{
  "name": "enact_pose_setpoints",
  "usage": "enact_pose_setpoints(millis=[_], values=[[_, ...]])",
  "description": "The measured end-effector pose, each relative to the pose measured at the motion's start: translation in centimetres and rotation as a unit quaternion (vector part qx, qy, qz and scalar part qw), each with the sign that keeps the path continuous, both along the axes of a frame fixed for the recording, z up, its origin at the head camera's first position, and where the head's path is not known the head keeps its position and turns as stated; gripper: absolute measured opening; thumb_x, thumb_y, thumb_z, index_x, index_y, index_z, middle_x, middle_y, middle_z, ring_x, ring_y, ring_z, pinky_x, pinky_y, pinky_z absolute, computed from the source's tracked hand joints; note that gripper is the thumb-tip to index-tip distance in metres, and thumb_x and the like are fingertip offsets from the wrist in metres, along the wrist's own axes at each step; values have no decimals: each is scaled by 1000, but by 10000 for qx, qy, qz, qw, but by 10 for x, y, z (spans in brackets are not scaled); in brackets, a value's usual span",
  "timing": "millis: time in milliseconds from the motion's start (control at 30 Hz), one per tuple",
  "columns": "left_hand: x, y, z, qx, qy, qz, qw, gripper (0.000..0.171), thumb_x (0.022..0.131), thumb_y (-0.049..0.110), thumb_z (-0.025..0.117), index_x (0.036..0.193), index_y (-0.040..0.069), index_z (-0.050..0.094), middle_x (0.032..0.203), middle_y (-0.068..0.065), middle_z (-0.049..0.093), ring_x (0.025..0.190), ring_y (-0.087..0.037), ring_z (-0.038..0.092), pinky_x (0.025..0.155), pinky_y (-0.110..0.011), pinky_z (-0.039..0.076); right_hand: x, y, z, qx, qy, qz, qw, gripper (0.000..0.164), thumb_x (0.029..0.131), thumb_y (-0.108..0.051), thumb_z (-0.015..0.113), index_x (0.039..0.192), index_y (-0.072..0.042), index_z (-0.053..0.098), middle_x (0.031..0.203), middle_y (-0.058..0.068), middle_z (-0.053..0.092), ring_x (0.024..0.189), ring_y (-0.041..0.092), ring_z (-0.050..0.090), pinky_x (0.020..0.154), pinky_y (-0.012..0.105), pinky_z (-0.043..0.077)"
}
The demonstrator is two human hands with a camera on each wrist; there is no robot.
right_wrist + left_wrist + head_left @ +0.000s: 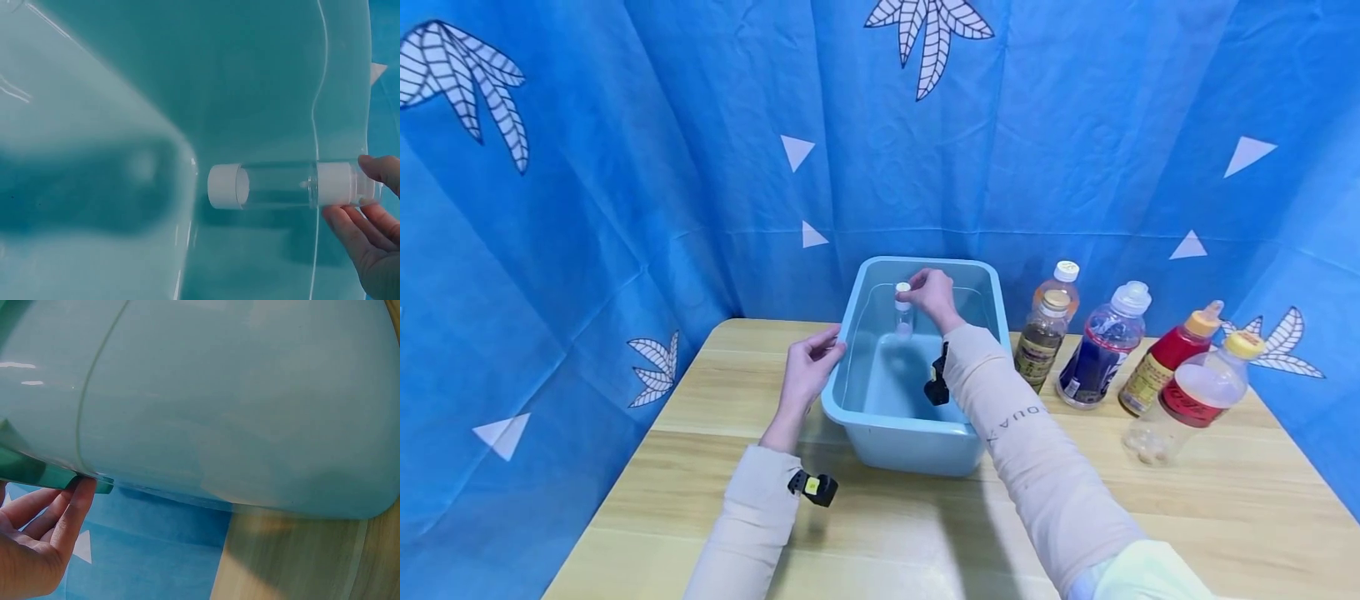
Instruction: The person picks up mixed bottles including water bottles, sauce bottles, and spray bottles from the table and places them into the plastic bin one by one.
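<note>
A light-blue plastic basin [898, 450] stands on the table. Over its interior, my right hand [934, 296] pinches a small clear cylindrical bottle [904, 321] by its upper end, thumb and fingers on opposite sides. White bands mark that clear bottle [275, 185] in the right wrist view, its lower end hanging close to the basin's inner wall. At the basin's left rim, my left hand [808, 371] grips the edge with its fingertips. The left wrist view shows the fingers of this hand [37, 550] bent against the rim; the thumb is mostly hidden there.
Right of the basin stand several bottles: an amber one [1037, 346], another with a white cap [1066, 271], a dark-blue one [1093, 358], a red one [1168, 358] and a clear one [1157, 433] with a yellow cap. A blue curtain [910, 183] hangs behind the wooden table [700, 467].
</note>
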State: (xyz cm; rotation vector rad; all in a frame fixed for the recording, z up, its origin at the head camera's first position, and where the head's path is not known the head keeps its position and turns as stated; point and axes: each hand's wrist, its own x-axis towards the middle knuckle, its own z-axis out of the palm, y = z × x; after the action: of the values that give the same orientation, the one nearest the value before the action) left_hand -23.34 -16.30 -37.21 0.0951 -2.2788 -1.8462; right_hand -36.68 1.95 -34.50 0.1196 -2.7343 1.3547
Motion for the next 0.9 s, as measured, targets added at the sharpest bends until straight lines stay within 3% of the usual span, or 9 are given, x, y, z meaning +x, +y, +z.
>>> enact_pose_setpoints(millis=[900], values=[[3,1,2,-53,-24,91,9999,35,86,13,58,120,6,56,109,-14,59,95,-23,57,83,-32,47,1,-10,-17,-369,-1218,-194,9917,28,71,-16,74,94,-5,62,97,9,57,89,22,51,77,32,46]])
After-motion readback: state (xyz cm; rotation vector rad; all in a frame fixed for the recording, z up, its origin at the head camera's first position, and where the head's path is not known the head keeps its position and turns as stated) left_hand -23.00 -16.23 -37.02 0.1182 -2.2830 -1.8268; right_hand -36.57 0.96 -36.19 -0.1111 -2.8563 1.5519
